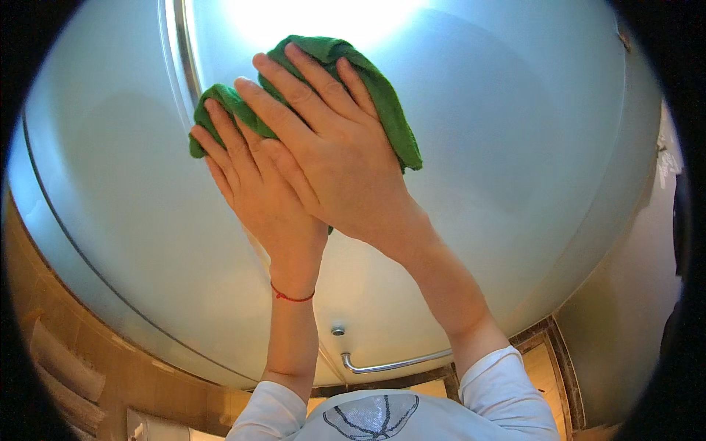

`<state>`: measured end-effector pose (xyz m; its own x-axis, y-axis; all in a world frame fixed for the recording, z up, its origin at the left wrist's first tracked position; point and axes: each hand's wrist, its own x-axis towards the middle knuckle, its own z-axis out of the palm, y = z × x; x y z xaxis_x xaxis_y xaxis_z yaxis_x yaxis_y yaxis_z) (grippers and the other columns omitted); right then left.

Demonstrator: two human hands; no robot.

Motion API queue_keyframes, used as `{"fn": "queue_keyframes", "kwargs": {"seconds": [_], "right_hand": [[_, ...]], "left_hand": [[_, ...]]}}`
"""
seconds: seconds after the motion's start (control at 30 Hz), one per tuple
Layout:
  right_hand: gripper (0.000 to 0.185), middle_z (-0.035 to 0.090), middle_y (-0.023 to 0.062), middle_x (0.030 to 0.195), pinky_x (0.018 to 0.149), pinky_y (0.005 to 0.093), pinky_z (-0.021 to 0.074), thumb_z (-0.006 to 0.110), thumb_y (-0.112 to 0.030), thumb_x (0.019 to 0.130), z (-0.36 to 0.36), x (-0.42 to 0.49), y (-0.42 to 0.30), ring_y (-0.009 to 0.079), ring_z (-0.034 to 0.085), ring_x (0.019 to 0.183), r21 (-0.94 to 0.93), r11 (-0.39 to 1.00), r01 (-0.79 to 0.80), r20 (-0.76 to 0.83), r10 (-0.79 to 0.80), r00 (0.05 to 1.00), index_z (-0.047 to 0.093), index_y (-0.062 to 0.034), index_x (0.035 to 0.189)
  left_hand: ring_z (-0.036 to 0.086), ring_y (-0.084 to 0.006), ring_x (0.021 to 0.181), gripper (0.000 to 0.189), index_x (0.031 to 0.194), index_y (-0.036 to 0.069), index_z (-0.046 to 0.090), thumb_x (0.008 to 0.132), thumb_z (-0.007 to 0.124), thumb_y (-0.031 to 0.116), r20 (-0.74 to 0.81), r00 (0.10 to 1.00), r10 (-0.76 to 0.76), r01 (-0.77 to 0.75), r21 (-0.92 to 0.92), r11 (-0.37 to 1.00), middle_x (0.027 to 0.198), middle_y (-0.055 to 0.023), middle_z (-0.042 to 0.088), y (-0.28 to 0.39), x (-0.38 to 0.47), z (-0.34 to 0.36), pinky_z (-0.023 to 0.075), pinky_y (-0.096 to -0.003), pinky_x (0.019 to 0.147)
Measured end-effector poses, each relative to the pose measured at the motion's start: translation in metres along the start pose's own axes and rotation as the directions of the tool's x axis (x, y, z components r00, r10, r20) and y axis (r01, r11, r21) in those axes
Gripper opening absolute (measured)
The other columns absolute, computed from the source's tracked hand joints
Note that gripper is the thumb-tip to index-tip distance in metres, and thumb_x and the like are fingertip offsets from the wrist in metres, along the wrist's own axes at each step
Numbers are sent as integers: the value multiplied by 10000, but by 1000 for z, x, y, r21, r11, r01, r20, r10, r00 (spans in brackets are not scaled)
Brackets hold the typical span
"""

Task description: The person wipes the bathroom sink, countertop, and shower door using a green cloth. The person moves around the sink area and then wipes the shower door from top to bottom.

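Note:
A green cloth lies bunched and folded against a large frosted glass panel. My left hand, with a red cord bracelet at its wrist, presses the cloth's left part with fingers extended. My right hand is spread flat over the cloth's larger part, and some of its fingertips reach past the folds. The right thumb overlaps the back of my left hand and hides the left thumb. Beneath the palms, most of the cloth is out of sight.
A metal bar handle and a small round metal fitting are on the panel below my hands. A vertical metal strip runs at upper left. Dark-framed stone trim borders the lower right. Folded towels appear at lower left.

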<state>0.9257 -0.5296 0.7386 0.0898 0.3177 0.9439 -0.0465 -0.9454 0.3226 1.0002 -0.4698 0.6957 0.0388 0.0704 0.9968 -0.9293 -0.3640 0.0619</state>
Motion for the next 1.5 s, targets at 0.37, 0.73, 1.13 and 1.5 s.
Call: {"fn": "queue_keyframes", "kwargs": {"seconds": [0.37, 0.73, 1.13, 1.5], "right_hand": [[502, 424, 202, 1476, 1116, 589, 244, 494, -234, 947, -81, -10, 61, 399, 345, 1400, -349, 924, -156, 138, 215, 967, 486, -52, 1415], [534, 324, 189, 1545, 1158, 535, 178, 381, -311, 1024, -182, -130, 173, 388, 270, 1437, -423, 809, -408, -243, 333, 911, 353, -44, 1485], [576, 194, 238, 1586, 1138, 622, 86, 290, -333, 1032, -134, -231, 80, 486, 152, 1449, -372, 744, -555, -148, 543, 827, 276, -9, 1508], [422, 442, 107, 1490, 1099, 523, 235, 441, -258, 993, -87, -163, 35, 353, 389, 1368, -262, 904, -338, 78, 369, 926, 540, -107, 1375]], "left_hand": [[211, -529, 1412, 563, 1422, 134, 496, 898, 561, 328, -82, 992, 100, -102, -18, 995, 1563, -110, 332, 87, 25, 39, 148, -676, 1103], [272, -392, 1430, 560, 1420, 217, 504, 881, 594, 333, 166, 934, 316, -255, -309, 916, 1552, -28, 360, 215, -27, 74, 139, -617, 1145], [228, -388, 1447, 469, 1389, 261, 545, 950, 508, 421, 351, 867, 352, -314, -162, 935, 1552, -3, 367, 160, -152, 46, 107, -586, 1159], [114, -598, 1401, 468, 1367, 49, 512, 964, 422, 269, 340, 932, 127, -107, -76, 991, 1548, -214, 309, 100, -87, 18, 83, -683, 1111]]}}
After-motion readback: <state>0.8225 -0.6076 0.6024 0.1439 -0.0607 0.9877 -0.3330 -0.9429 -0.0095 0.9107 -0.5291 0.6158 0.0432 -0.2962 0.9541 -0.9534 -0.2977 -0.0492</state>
